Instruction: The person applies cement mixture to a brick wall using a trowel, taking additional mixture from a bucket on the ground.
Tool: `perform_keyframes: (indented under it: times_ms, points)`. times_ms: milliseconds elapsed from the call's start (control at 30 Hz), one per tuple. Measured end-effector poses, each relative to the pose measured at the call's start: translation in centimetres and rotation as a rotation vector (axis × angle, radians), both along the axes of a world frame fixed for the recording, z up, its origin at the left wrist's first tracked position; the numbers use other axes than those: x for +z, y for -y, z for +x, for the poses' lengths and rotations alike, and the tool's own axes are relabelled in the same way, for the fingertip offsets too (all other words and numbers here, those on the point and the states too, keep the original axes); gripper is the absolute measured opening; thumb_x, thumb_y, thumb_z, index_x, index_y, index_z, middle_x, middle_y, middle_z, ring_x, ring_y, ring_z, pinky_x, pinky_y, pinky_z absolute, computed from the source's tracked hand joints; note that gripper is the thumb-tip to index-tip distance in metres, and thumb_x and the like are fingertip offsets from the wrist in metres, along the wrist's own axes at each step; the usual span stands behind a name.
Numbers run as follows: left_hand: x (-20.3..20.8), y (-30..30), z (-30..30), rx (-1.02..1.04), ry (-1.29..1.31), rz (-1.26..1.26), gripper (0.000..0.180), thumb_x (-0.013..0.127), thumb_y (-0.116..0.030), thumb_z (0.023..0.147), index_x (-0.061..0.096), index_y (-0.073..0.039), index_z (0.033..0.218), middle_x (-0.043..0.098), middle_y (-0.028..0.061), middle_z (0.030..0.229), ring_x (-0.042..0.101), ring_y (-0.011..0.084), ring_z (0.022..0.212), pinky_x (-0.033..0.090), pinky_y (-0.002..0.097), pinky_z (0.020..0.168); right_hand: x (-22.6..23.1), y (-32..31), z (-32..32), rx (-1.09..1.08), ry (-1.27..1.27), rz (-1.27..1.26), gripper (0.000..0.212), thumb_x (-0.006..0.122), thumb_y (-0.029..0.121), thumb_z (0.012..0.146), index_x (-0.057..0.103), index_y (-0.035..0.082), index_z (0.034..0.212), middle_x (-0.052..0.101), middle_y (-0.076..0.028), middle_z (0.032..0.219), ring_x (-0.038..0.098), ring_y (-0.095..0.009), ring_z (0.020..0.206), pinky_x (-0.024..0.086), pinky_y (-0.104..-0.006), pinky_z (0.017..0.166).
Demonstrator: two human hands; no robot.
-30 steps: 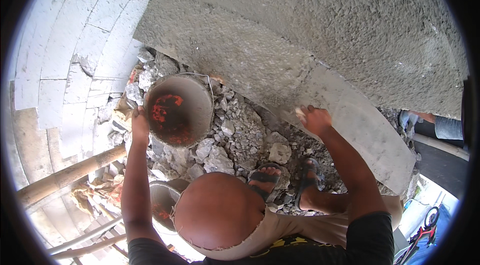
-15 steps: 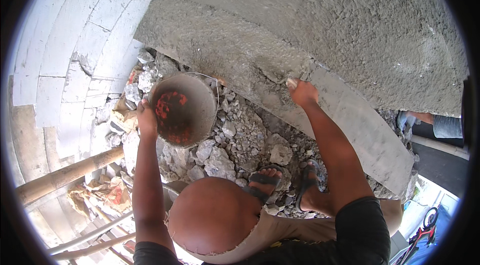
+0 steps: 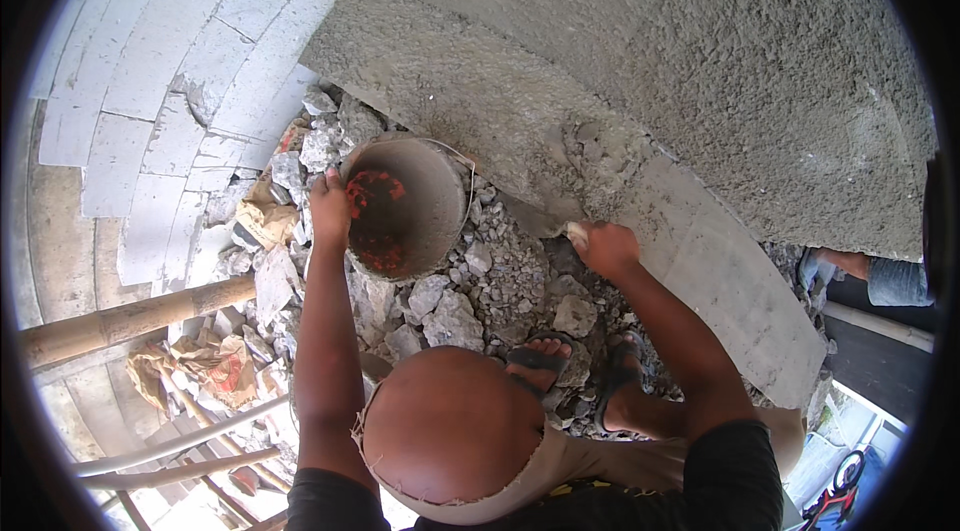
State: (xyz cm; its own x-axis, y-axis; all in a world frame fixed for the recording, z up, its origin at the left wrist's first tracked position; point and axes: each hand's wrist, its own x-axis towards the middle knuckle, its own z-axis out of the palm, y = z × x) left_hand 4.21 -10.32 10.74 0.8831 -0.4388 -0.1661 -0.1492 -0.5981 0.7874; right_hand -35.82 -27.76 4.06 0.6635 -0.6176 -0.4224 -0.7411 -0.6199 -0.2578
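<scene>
My left hand (image 3: 329, 207) is closed on the rim of a grey, mortar-stained bucket (image 3: 432, 206). The bucket tilts so that its mouth faces me, showing red patches inside and a thin wire handle on its right. In my right hand (image 3: 608, 249) is a trowel (image 3: 532, 218), gripped by its pale handle. Its grey blade points left, beside the lower edge of a mortar-covered band (image 3: 450, 86). Just above the blade, a rough lump of wet mortar (image 3: 592, 153) sticks to that band.
Broken concrete rubble (image 3: 450, 319) lies around my sandalled feet. White blocks (image 3: 150, 121) form a wall at the left, near a bamboo pole (image 3: 140, 319) and torn paper sacks (image 3: 215, 371). Another person's hand (image 3: 845, 262) shows at the right edge. Rough grey plaster (image 3: 720, 41) spreads across the top.
My right hand has drawn the trowel down and toward me, off the mortar band, exposing the rough lump. The bucket, still in my left hand, and its surroundings sit farther right in view.
</scene>
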Motion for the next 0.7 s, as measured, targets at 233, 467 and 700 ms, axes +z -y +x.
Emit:
perform_keyframes:
  times_ms: [233,467,700]
  points:
    - [0.2,-0.5,0.8,0.014,0.026,-0.014,0.043,0.038,-0.03,0.099,0.057,0.008,0.099,0.061,0.0179,0.091,0.057,0.0259,0.084,0.044,0.0372,0.079,-1.7,0.8,4.3,-0.014,0.004,-0.033,0.037,0.053,0.038,0.091,0.058,0.012,0.117,0.068,-0.012,0.089,0.067,-0.032,0.081,0.053,-0.0439,0.071]
    - [0.4,0.2,-0.1,0.057,-0.01,0.015,0.042,0.036,-0.029,0.099,0.057,0.008,0.101,0.061,0.0188,0.093,0.057,0.0266,0.086,0.043,0.0377,0.08,-3.8,4.5,7.4,-0.166,-0.011,-0.071,0.039,0.055,0.04,0.089,0.06,0.013,0.117,0.068,-0.014,0.093,0.067,-0.032,0.084,0.054,-0.0436,0.074]
    - [0.9,0.4,-0.3,0.057,0.057,0.006,0.039,0.038,-0.027,0.099,0.057,0.007,0.098,0.061,0.0175,0.087,0.056,0.0238,0.08,0.044,0.0371,0.076,-2.1,6.1,1.1,-0.657,0.136,-0.049,0.038,0.056,0.042,0.087,0.064,0.013,0.111,0.067,-0.017,0.093,0.065,-0.035,0.086,0.053,-0.046,0.075]
